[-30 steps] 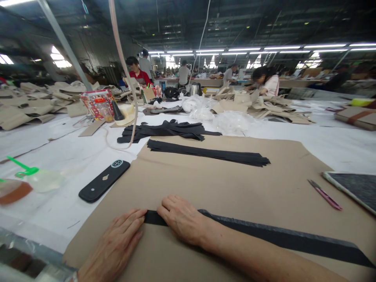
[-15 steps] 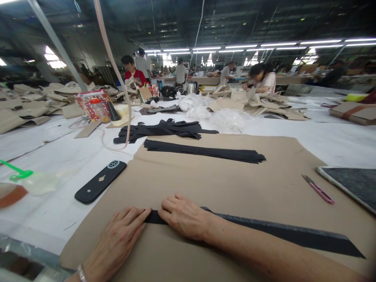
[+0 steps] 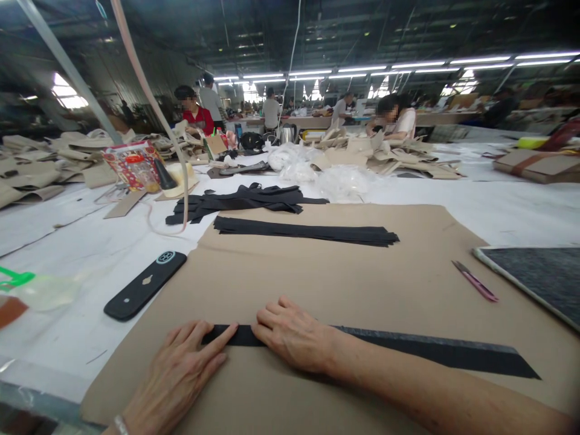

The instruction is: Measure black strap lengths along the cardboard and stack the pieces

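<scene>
A long black fabric strip (image 3: 484, 357) with a greyish upper edge lies across the brown sheet (image 3: 344, 278) in front of me. On its left end rests my left hand (image 3: 181, 368), palm down, with the index finger stretched out along the strip and apart from the others. Just to the right, my right hand (image 3: 292, 335) has its fingers curled and pressed together on the strip. My right hand and forearm hide the middle of the strip. Farther back on the sheet is a neat stack of black strips (image 3: 303, 232).
A black phone (image 3: 145, 286) lies left of the sheet. Pink-handled thread snips (image 3: 475, 281) and a dark grey padded panel (image 3: 534, 278) are at right. Loose black strips (image 3: 240, 200) lie behind the stack, near a hanging hose (image 3: 151, 90). Several people work beyond.
My right hand has slid a little to the right along the strip. The left index finger has spread from the other fingers. The view has shifted slightly.
</scene>
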`<state>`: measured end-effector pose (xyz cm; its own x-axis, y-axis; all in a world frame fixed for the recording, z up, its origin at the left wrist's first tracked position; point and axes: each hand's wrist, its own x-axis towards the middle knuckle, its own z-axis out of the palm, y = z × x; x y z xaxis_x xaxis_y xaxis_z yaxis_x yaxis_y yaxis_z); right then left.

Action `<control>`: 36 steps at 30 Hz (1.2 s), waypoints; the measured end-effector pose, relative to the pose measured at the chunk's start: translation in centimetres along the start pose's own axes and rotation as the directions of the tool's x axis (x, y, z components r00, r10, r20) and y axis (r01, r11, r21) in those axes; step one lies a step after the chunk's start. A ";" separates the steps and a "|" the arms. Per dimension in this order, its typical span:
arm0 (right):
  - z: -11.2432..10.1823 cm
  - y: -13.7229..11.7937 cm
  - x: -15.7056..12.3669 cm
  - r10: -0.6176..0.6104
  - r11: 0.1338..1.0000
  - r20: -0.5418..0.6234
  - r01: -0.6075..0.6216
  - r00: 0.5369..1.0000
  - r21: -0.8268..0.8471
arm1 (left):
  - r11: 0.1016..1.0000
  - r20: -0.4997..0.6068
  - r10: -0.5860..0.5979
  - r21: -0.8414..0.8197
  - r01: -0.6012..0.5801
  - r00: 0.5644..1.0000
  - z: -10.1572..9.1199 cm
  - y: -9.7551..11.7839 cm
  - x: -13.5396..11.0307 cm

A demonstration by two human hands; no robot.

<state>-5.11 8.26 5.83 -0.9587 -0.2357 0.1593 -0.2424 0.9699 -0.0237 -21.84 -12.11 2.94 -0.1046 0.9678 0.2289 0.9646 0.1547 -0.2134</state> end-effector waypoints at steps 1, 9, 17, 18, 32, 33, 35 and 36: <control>-0.1 0.1 -0.2 0.006 1.000 0.000 -0.006 1.000 0.002 | 1.000 -0.008 0.008 0.007 -0.008 1.000 0.0 0.0 0.0; -0.8 0.5 -2.0 0.037 0.999 0.030 -0.038 0.999 0.039 | 1.000 -0.016 0.010 0.027 -0.010 1.000 0.0 0.2 0.2; -0.9 0.9 -3.9 0.068 0.997 0.022 -0.069 0.997 0.041 | 0.999 -0.096 -0.019 0.026 0.022 0.995 -0.4 0.3 0.5; -0.9 0.9 -4.0 0.067 0.997 0.018 -0.068 0.998 0.040 | 0.998 -0.140 -0.053 0.011 0.055 0.989 -0.6 0.8 0.8; -0.2 1.3 -4.8 0.043 0.999 -0.015 -0.043 0.999 0.018 | 0.947 -0.164 0.014 -0.314 -0.066 0.986 1.1 7.6 3.9; -0.3 1.5 -5.1 0.042 0.999 -0.013 -0.042 0.999 0.018 | 0.948 -0.168 0.029 -0.309 -0.081 0.985 1.1 7.4 3.8; -0.4 1.8 -5.8 0.039 0.999 -0.012 -0.039 0.999 0.014 | 0.949 -0.166 0.051 -0.300 -0.100 0.985 1.0 7.1 3.8; -0.5 1.9 -6.1 0.037 0.999 -0.011 -0.037 0.999 0.011 | 0.950 -0.161 0.059 -0.294 -0.105 0.985 1.1 7.0 3.8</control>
<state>0.36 11.54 5.34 -0.9653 -0.1989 0.1692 -0.2085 0.9772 -0.0408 -15.74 -7.15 1.31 -0.0074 0.9305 0.3663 0.9986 -0.0127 0.0522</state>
